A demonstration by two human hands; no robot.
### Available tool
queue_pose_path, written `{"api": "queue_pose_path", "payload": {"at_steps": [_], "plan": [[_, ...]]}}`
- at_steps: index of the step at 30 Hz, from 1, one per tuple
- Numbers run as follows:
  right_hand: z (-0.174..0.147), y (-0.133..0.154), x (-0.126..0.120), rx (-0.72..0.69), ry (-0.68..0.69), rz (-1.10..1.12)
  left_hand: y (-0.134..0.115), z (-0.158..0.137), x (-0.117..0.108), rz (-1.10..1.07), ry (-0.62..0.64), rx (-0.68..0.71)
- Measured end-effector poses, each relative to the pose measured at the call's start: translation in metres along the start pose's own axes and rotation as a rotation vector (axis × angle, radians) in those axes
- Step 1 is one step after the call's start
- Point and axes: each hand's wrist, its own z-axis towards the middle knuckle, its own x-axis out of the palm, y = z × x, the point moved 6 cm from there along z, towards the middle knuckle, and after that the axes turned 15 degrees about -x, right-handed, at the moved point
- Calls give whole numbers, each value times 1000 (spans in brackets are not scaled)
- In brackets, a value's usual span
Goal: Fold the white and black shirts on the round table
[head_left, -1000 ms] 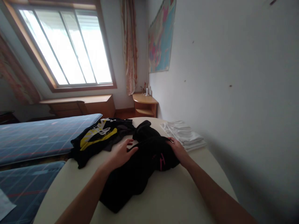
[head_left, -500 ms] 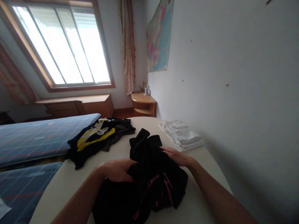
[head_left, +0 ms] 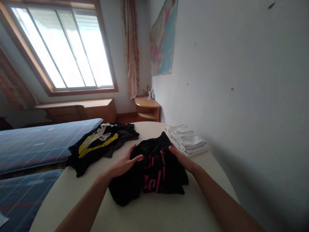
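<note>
A black T-shirt [head_left: 154,170] with pink lettering lies bunched and partly folded over on the cream round table [head_left: 113,219]. At its left edge, my left hand [head_left: 122,163] has its thumb over the cloth and its fingers along the upper side, with fabric between them. My right hand [head_left: 182,158] is closed on the upper right edge; cloth hides part of its fingers. Beyond, to the left, lies a black garment with a yellow and white print [head_left: 98,143]. A folded white cloth stack [head_left: 187,141] sits behind my right hand.
Blue plaid mattresses [head_left: 48,141] border the table on the left. A white wall [head_left: 229,122] runs close along the right side. Past the table stand a wooden corner shelf [head_left: 147,102] and a desk [head_left: 96,103] under the window [head_left: 65,48].
The black T-shirt's raised, bunched part has come down flatter, and its near part has moved away from me. More pink lettering shows. My left hand has shifted slightly up; the right hand moved slightly.
</note>
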Motion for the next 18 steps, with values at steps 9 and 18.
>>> {"api": "queue_pose_path", "payload": {"at_steps": [9, 18], "plan": [[-22, 40, 26, 84, 611, 207, -22, -43, 6, 217, 561, 93], [-5, 25, -16, 0, -7, 115, -12, -7, -73, -246, -275, 194]]}}
